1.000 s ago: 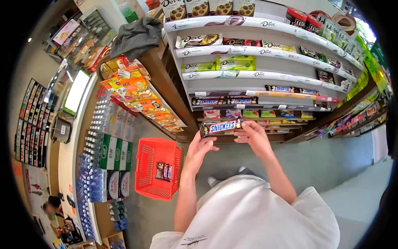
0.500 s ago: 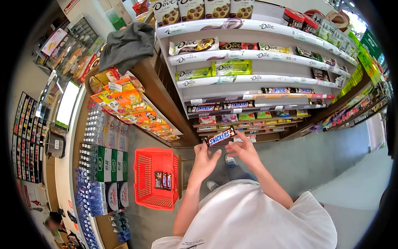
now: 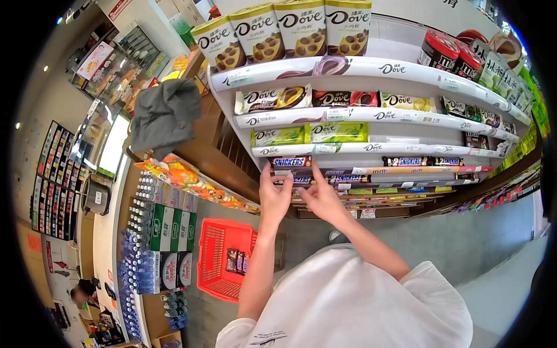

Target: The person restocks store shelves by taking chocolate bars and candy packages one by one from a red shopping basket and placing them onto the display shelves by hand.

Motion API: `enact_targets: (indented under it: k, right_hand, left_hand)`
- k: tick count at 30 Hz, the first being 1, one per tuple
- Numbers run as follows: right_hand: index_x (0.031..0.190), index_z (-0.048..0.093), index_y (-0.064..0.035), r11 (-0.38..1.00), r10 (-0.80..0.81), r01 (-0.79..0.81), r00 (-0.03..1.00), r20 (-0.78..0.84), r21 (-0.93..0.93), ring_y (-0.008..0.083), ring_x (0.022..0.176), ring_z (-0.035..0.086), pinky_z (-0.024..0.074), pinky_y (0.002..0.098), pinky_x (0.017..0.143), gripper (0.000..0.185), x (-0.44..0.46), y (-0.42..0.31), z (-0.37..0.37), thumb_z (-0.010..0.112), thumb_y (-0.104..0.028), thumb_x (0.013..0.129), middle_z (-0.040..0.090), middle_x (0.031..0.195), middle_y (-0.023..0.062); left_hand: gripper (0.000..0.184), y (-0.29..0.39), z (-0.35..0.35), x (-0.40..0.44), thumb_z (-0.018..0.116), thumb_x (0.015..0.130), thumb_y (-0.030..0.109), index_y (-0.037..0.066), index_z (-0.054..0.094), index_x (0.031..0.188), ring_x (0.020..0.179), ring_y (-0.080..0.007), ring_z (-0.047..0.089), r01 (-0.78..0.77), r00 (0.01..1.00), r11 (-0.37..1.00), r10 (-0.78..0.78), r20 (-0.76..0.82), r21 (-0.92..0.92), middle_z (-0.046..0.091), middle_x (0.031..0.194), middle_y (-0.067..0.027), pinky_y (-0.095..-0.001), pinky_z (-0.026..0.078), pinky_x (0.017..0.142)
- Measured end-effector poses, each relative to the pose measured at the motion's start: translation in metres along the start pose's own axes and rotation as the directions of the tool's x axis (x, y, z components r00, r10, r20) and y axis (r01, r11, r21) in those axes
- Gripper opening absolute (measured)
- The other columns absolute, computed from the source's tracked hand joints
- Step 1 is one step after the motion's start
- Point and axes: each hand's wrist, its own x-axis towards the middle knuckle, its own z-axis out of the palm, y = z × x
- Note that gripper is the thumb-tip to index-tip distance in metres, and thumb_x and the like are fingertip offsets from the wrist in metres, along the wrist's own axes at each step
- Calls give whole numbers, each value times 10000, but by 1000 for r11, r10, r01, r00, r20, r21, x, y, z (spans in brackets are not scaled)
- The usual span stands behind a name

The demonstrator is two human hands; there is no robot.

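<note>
A Snickers bar (image 3: pixel 290 162) lies level at the left end of a lower shelf row, its label facing me. My left hand (image 3: pixel 274 197) pinches its left end, fingers closed and thumb below. At the bar's right end, my right hand (image 3: pixel 326 198) has a fingertip pressed against it. More Snickers bars (image 3: pixel 350 179) lie on the shelf just below, partly behind my fingers. Further right on the same row as the held bar are other Snickers bars (image 3: pixel 406 162).
Above are Dove bars (image 3: pixel 336 132) and upright Dove bags (image 3: pixel 300 35). A red basket (image 3: pixel 202 255) with a few chocolate packs stands on the floor at left. A wooden side panel (image 3: pixel 232 142) borders the shelf; grey cloth (image 3: pixel 164 119) drapes over it. A person sits far lower left.
Both hands have moved forward and up with the Snickers bar, from in front of the shelves to the shelf row. The bar has turned from tilted to level. My view has shifted closer.
</note>
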Motion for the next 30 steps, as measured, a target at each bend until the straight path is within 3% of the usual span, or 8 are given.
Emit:
enact_targets:
  k: [2, 6, 7, 12, 20, 24, 25, 30]
  right_hand:
    - [1405, 56, 22, 997, 32, -32, 999, 5, -72, 192, 537, 544, 448, 303, 558, 802, 7, -4, 2, 581, -129, 818, 556, 589, 112]
    - [1368, 62, 108, 967, -24, 26, 1000, 10, -252, 325, 631, 599, 478, 367, 621, 798, 18, 4, 6, 573, -132, 804, 588, 688, 208]
    - [1351, 67, 137, 971, -65, 65, 998, 7, -228, 367, 673, 607, 481, 397, 638, 791, 19, 4, 7, 566, -134, 800, 591, 726, 240]
    - [1334, 61, 164, 974, -2, 9, 999, 33, -227, 355, 662, 610, 478, 395, 628, 785, 21, -4, 4, 557, -120, 796, 588, 704, 228]
    - [1342, 53, 150, 975, -22, 11, 999, -47, -220, 278, 558, 593, 460, 352, 546, 793, -16, -25, 9, 573, -151, 824, 582, 629, 158]
    - [1344, 230, 83, 975, -95, 99, 995, 31, -198, 211, 505, 557, 447, 327, 517, 657, -34, -4, 34, 580, -126, 829, 570, 599, 126]
    - [1273, 396, 42, 976, -79, 90, 995, 63, -200, 201, 517, 557, 447, 313, 520, 516, -41, -6, 42, 588, -122, 823, 575, 604, 118]
    - [1056, 580, 28, 952, -14, 109, 949, 315, -285, 189, 564, 570, 459, 317, 555, 285, -63, 0, 87, 590, -138, 823, 592, 628, 118]
  left_hand:
    - [619, 2, 2, 8, 621, 799, 105, -144, 311, 1273, 819, -187, 591, 2, 1000, 978, -3, 6, 210, 503, 1107, -221, -298, 501, 660]
    - [624, -2, 9, 8, 608, 794, 119, -158, 313, 1270, 837, -244, 585, 1, 999, 939, 12, -37, 343, 455, 1183, -268, -339, 479, 749]
    - [626, -8, 10, 8, 607, 792, 75, -152, 298, 1287, 839, -199, 593, -49, 996, 921, 72, -44, 386, 415, 1238, -278, -279, 522, 610]
    - [554, -2, 11, -7, 595, 804, 70, -115, 355, 1269, 898, -207, 579, -73, 993, 904, 106, -56, 421, 326, 1330, -260, -272, 535, 662]
    - [350, 29, -17, -63, 603, 830, 79, -56, 521, 1143, 952, -177, 575, 93, 996, 990, -94, 1, 109, 397, 1267, -164, -239, 537, 672]
    - [300, 7, -49, -101, 607, 827, 109, -21, 566, 1094, 889, -184, 608, 182, 982, 983, -182, -46, 4, 490, 1174, -154, -250, 521, 624]
    - [296, 2, -59, -111, 603, 832, 115, -23, 567, 1091, 891, -186, 607, 227, 970, 973, -230, -74, -40, 487, 1180, -153, -252, 519, 620]
    - [273, -8, -117, -169, 564, 863, 119, -15, 559, 1101, 789, -150, 601, 364, 873, 896, -424, -240, -255, 585, 988, -105, -242, 511, 583]
